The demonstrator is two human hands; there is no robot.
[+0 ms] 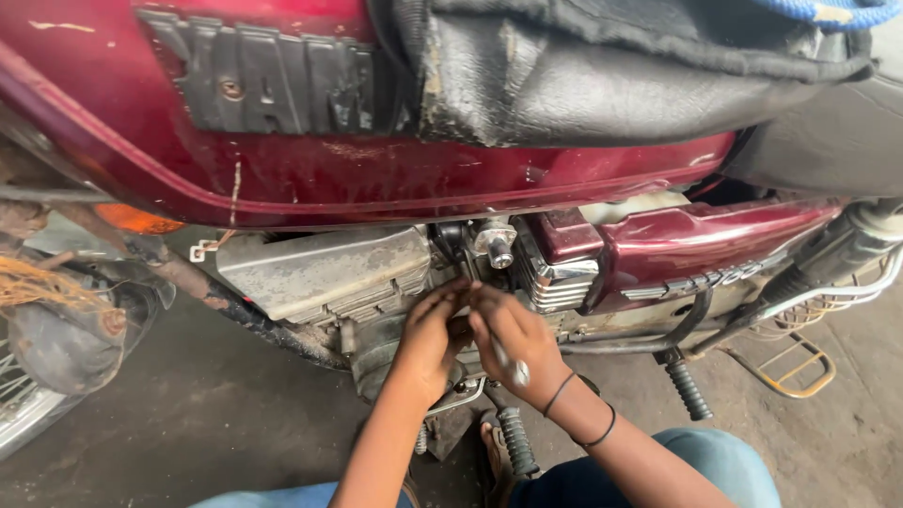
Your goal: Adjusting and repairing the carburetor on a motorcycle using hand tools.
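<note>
Item: motorcycle (pixel 451 179), maroon, seen from above with both our hands at its engine (pixel 376 339).

1. Left hand (pixel 431 337): fingers bent and pressed together, tips against the engine just below the carburettor (pixel 496 241). We cannot tell whether they pinch anything; the fingertips are hidden against the metal.

2. Right hand (pixel 513 341): just beside the left, fingertips touching it at the same spot. A slim metal tool (pixel 508 362) lies along the palm, held under the curled fingers, its bright end pointing back toward the wrist. 2 black bands (pixel 578 414) circle that wrist.

3. Above the grip: the carburettor with its round silver cap, then the maroon fuel tank (pixel 282 169) with a raised grey badge, and the worn black seat (pixel 602 85).

4. Left of the grip: a dull grey finned cover (pixel 320 273), touching the engine; well beyond it an orange lamp (pixel 136 221) and part of a wheel (pixel 28 395).

5. Right of the grip: a maroon side panel (pixel 696 249) with chrome fins, near the hands.

6. Below the grip: 2 ribbed black rubber foot pegs (pixel 515 440), 1 between our knees and 1 farther right, over a grey concrete floor (pixel 207 404).
</note>
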